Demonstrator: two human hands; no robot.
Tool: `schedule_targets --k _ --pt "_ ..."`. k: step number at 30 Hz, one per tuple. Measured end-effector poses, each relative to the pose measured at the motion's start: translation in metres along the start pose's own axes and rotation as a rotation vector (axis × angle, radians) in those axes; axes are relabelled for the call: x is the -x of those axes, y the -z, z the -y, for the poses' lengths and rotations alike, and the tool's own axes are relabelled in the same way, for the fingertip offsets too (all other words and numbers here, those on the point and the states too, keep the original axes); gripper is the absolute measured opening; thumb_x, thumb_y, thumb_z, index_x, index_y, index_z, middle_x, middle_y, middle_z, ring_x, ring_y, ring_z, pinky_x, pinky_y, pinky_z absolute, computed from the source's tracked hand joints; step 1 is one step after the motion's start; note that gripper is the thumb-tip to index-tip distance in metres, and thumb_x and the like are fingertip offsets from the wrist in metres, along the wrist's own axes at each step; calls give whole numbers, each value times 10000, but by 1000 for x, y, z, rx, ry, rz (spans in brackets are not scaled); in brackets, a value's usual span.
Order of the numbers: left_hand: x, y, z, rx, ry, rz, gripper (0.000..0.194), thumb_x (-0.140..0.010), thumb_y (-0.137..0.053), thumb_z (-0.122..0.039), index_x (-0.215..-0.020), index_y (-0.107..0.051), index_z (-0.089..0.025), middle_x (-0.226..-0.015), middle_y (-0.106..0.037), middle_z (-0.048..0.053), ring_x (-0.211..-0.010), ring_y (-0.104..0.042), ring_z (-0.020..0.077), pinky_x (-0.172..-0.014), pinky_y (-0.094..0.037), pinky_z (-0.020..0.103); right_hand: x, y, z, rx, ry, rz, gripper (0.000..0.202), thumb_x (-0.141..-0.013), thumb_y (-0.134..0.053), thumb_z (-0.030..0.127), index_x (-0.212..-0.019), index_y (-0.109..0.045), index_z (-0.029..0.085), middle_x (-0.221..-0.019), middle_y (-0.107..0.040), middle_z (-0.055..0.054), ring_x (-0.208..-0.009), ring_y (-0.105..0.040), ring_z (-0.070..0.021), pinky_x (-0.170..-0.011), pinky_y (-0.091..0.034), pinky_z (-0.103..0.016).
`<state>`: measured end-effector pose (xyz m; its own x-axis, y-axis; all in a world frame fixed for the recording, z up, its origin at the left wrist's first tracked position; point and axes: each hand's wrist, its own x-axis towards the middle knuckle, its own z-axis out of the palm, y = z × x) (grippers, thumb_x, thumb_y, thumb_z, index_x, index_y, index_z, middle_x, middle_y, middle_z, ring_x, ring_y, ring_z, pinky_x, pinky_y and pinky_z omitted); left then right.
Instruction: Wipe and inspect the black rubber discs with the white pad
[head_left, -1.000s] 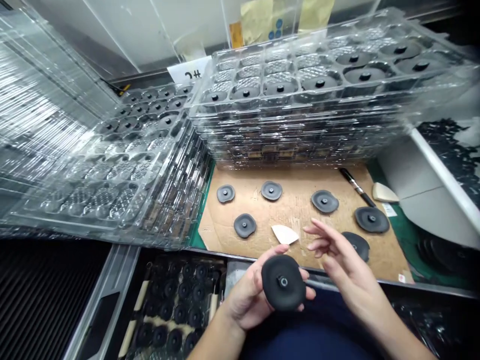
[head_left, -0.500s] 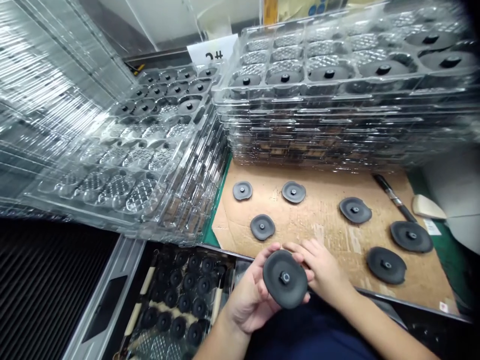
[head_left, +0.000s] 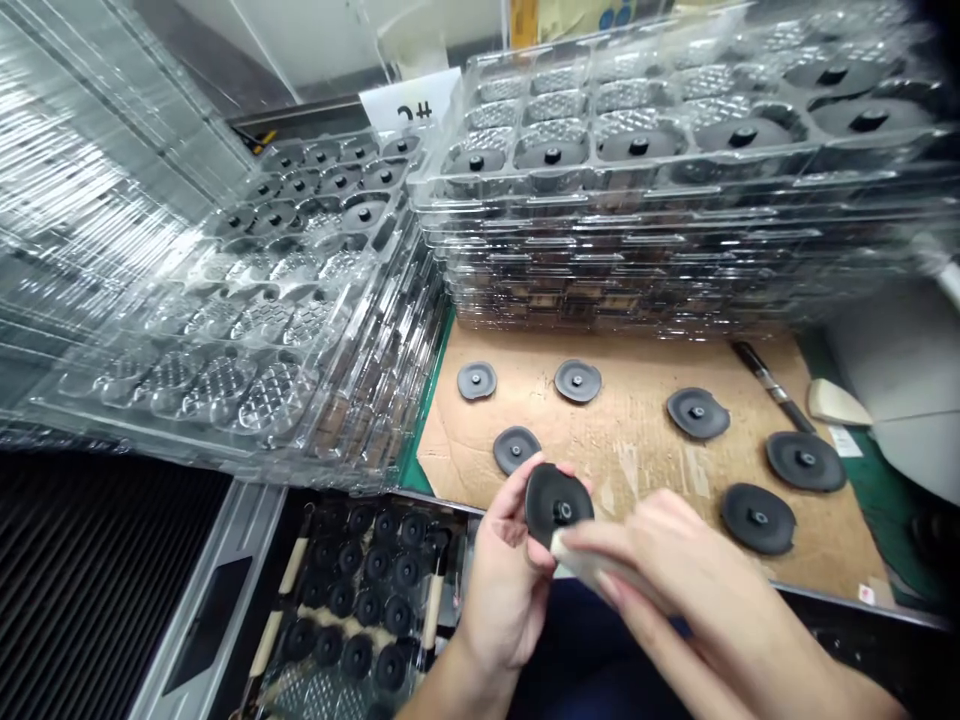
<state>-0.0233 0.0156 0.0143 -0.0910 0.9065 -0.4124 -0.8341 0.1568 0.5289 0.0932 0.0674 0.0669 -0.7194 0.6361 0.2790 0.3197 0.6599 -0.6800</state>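
My left hand (head_left: 504,575) grips the rim of a matte black disc (head_left: 546,497) with a raised hub in its middle, tilted toward me above the cardboard's near edge. At the disc's lower edge is my right hand (head_left: 675,565), blurred by motion. Its fingers are closed around a pale, flat-looking piece (head_left: 576,562), whose tip meets or nearly meets the disc's rim; its kind is unclear. Similar discs lie on the cardboard sheet (head_left: 637,480): one disc (head_left: 515,450) just beyond my left hand, another disc (head_left: 757,518) beyond my right.
Stacks of clear plastic trays stand left (head_left: 292,400) and at the back (head_left: 622,230), some pockets holding discs. A tray of black round parts (head_left: 360,600) sits low at left. A black pen-like tool (head_left: 772,385) and a cream wedge-shaped block (head_left: 838,402) lie at right.
My right hand has moved from behind the disc to its near lower side, and the pale piece now shows in its fingers. The disc has tilted and shifted slightly up and left.
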Motion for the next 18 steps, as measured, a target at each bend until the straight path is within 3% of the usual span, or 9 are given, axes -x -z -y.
schedule_targets --k 4,8,13,16,18 --pt "2 -5 -5 -24 -13 3 542 -596 -765 -344 -1104 -615 -228 -1099 -651 56 -1078 -576 205 -971 -421 272 -5 -2 -3 17 21 -168 274 -848 -458 112 -1109 -532 146 -899 -619 -62 -782 -519 -170 -720 -382 -339" --pt "6 -9 -10 -39 0 45 593 -528 -797 -330 -1091 -623 -264 -1112 -648 26 -1016 -612 219 -932 -462 299 -1 1 0 -90 44 -96 303 -816 -458 70 -1094 -539 158 -888 -629 -46 -748 -533 -149 -686 -395 -309" --pt "8 -17 -7 -65 32 79 524 -603 -764 -324 -1102 -625 -247 -1040 -675 36 -1098 -565 209 -1012 -388 299 -2 7 1 -1 31 -223 263 -850 -457 135 -1100 -540 142 -891 -631 -68 -781 -545 -180 -718 -404 -348" --pt "9 -17 -9 -35 65 120 574 -551 -789 -347 -1095 -626 -258 -1091 -656 29 -1044 -596 215 -951 -442 292 14 13 -2 -22 47 -134 254 -847 -457 129 -1077 -551 182 -811 -619 -36 -735 -542 -160 -695 -424 -315" --pt "8 -15 -9 -28 103 135 621 -501 -810 -355 -1086 -628 -258 -1102 -652 36 -1007 -612 218 -919 -463 300 26 20 -6 29 -22 -85 259 -844 -459 123 -1078 -549 189 -784 -608 -27 -696 -530 -149 -649 -420 -295"
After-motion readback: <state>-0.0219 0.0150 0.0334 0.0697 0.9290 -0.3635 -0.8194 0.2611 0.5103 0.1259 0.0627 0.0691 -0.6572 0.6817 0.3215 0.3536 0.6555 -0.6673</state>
